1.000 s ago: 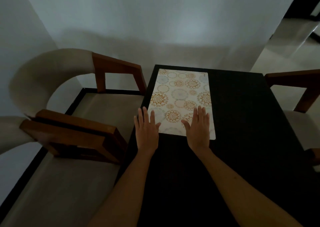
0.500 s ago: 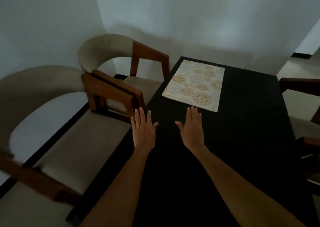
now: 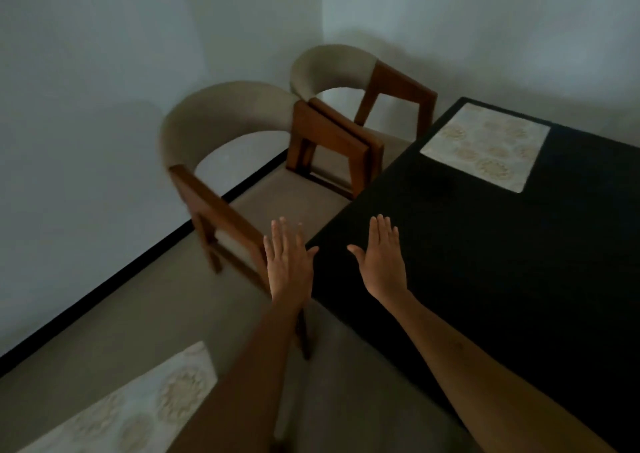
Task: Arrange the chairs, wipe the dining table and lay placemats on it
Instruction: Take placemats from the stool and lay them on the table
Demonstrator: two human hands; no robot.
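Pale walls meet in a corner past our hands. Our left hand [image 3: 290,267] and right hand [image 3: 382,262] are flat, fingers straight, holding nothing. One flowery placemat [image 3: 485,146] lies flat on the black table [image 3: 519,279], far ahead of our right hand. Another placemat [image 3: 138,414] waits below our left arm; we think we grab it next. Two round-backed chairs [image 3: 242,148] sit ahead of our left hand.

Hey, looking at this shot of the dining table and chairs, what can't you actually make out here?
All in the head view:
- Patterned placemat at lower left: cut off by the frame edge and partly covered by the left forearm; what it lies on is unclear.
- Black dining table: its right side runs out of frame.
- Nearer beige wood-framed chair: front legs hidden behind the left hand.
- Right hand: contact with the table unclear.
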